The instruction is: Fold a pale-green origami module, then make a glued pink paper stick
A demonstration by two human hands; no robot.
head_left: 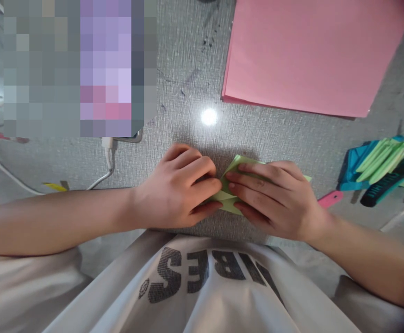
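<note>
The left hand (pixel 179 187) is curled nearly closed, its thumb and forefinger pinched together on the left edge of a piece of green paper (pixel 230 206); the other fingers fold in toward the palm. The right hand (pixel 281 199) is more loosely bent, four fingers laid side by side across the top of the paper and the thumb tucked in at its near edge, so that it holds the sheet from the right. The paper, folded, sits between the two hands and mostly under the right one, a corner poking out beyond those fingertips. How firmly either hand presses, I cannot tell.

Right of the grip, well apart from it, lies a teal bundle (pixel 352 169) with folded green slips (pixel 378 162) heaped on it; whether it is a container is unclear. A dark lettered item (pixel 378 189) lies against the near side of the slips, and a pink strip (pixel 331 199) lies just beyond the right wrist. Farther off, ahead and to the right of the hands, a stack of pink sheets (pixel 313 55) rests on the grey tabletop (pixel 184 125).
</note>
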